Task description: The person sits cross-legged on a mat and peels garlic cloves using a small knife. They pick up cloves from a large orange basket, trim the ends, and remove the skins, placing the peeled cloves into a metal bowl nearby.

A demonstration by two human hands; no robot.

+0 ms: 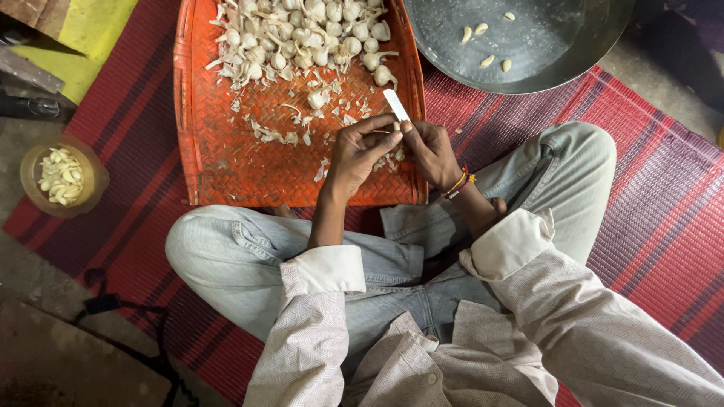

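Both hands meet over orange tray [226,151]: left hand [354,154] fingers pinch garlic clove [395,126]; right hand [431,151] grips knife [396,105].

You are looking down at a woven mat [664,226] striped in red and purple, spread over a bare grey concrete floor [45,362]. At upper left lies a yellow-green surface [90,30]. The light is dim and soft, with dark corners at upper right.

Garlic cloves [302,34] lie in the tray [226,151] at upper centre, a pan [558,60] at upper right, a bowl [30,181] at left.
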